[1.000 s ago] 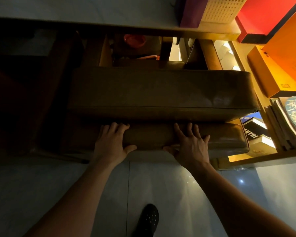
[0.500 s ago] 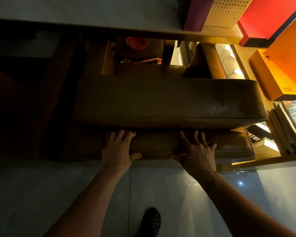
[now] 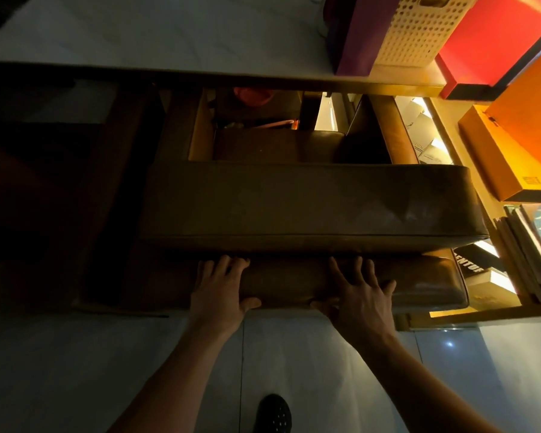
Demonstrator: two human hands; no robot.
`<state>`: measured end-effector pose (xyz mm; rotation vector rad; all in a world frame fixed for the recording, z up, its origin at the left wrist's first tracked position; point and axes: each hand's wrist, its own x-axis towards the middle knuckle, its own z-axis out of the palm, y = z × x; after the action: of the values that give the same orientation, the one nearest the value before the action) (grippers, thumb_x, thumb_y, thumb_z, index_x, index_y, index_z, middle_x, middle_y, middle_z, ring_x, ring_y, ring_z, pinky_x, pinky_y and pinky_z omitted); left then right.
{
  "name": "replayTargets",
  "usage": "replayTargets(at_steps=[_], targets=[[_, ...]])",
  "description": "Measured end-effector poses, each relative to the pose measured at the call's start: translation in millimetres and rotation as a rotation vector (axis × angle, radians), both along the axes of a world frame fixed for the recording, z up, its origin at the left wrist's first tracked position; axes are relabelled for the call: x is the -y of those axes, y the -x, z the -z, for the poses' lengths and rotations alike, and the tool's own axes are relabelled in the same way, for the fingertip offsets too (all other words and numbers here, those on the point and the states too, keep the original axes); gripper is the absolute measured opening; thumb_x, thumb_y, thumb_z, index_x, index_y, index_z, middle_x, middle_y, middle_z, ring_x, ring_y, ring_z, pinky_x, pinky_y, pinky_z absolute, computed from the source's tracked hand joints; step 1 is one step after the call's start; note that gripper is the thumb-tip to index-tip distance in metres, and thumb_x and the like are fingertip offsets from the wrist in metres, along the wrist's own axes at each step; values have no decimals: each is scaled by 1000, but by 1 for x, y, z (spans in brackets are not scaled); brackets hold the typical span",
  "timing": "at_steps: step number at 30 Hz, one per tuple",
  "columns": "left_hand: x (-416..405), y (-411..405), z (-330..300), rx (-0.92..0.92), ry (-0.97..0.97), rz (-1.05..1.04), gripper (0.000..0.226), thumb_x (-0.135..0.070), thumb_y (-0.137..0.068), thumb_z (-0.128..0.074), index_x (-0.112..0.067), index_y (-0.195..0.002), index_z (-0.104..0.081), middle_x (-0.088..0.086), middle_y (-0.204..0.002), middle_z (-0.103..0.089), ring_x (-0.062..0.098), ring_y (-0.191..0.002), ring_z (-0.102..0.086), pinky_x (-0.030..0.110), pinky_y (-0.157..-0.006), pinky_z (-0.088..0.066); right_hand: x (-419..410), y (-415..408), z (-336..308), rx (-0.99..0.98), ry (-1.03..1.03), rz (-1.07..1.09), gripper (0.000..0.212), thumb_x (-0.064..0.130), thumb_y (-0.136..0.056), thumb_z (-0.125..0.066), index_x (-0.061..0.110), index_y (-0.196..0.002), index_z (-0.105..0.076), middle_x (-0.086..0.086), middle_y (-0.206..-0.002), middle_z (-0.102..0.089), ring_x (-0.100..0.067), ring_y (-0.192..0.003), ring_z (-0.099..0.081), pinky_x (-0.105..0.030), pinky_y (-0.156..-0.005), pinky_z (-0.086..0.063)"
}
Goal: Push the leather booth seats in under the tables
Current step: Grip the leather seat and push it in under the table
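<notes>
Fingers (image 3: 336, 270) splayed, both palms flat on leather booth seat (image 3: 294, 201) backrest; left hand (image 3: 221, 292), right hand (image 3: 361, 300), arms extended. Seat: partly beneath tabletop (image 3: 169, 35) near edge. Shelf (image 3: 481, 314) of books just beside seat's right end; black shoe (image 3: 274, 414) on floor.

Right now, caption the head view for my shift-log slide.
Both hands, left hand and right hand, press flat on the backrest of a brown leather booth seat facing the table.

Dim café or shop interior: leather booth seat (image 3: 310, 201) under pale counter (image 3: 169, 35), stacked gift boxes (image 3: 494, 42), magazines (image 3: 531, 251) at right.
</notes>
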<state>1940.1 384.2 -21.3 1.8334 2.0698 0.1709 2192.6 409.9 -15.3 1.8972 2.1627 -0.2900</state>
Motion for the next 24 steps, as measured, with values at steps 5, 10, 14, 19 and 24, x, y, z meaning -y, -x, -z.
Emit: replayTargets(at_steps=[5,10,14,19,24], targets=[[0,-1,-3,-16,31,-15,76,-62,-77,-69,-39,-141,-35,-8,-136,-37,22,-126,-29,46,-106,-39,3,0,1,-22,21,22,94,82,-83,-35,38,-156,6,-17,-165,3,-41,-151,5,-72,-114,-14],[5,-4,-4,-7,-11,-22,74,-58,-76,-73,-35,-139,-42,-5,-133,-43,22,-123,-32,48,-109,-37,5,-2,3,-43,16,24,94,82,-83,-35,37,-156,4,-18,-165,2,-41,-151,4,-71,-115,-13],[7,-4,-6,-20,9,-27,72,-60,-77,-71,-38,-139,-40,-8,-133,-41,20,-123,-30,44,-106,-39,7,-2,3,-31,30,20,95,82,-83,-34,37,-156,7,-18,-165,4,-42,-150,6,-70,-115,-12],[2,-2,-6,-32,89,-19,72,-62,-77,-68,-42,-137,-34,-10,-136,-36,22,-127,-29,43,-100,-43,7,0,2,-33,16,35,96,82,-81,-40,37,-157,-1,-19,-164,-4,-44,-150,-2,-72,-112,-18],[4,8,-17,-28,177,92,83,-58,-83,-65,-41,-150,-19,-10,-153,-22,23,-139,-19,45,-112,-32,4,4,-14,-27,140,60,103,83,-79,-44,39,-155,9,-14,-164,11,-41,-150,9,-67,-115,-19]])
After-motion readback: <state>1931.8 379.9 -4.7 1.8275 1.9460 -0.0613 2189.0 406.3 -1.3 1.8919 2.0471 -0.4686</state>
